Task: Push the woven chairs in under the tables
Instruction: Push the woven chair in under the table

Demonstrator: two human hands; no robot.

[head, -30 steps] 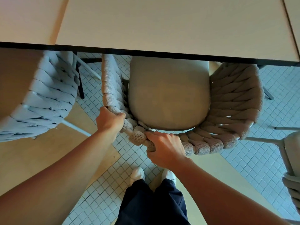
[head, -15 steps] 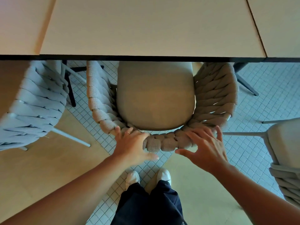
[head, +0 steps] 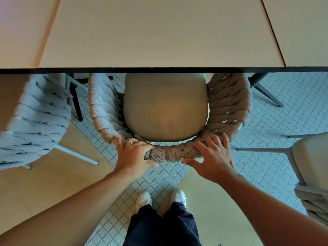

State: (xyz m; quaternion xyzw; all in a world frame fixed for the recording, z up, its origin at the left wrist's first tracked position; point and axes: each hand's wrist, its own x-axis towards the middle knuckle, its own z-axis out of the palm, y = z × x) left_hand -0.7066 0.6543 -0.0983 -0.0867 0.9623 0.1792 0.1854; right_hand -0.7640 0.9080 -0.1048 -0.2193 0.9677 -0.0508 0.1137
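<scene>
A beige woven chair (head: 170, 154) with a smooth seat cushion (head: 165, 107) stands right in front of me, the front of its seat under the edge of the pale table (head: 159, 32). My left hand (head: 133, 155) rests on the left part of the curved back rim, fingers laid over the top and thumb below. My right hand (head: 211, 157) touches the right part of the rim with spread, straight fingers.
A grey woven chair (head: 35, 121) stands at the left, partly under the neighbouring table. Another chair (head: 312, 157) sits at the right edge, out from the table. Dark table legs (head: 266, 93) show below the edge. My white shoes (head: 159, 197) stand on tiled floor.
Both hands let go of their grip on the back rim, shifted rightward along it and now lie flat on it. The chair sits squarer to the table.
</scene>
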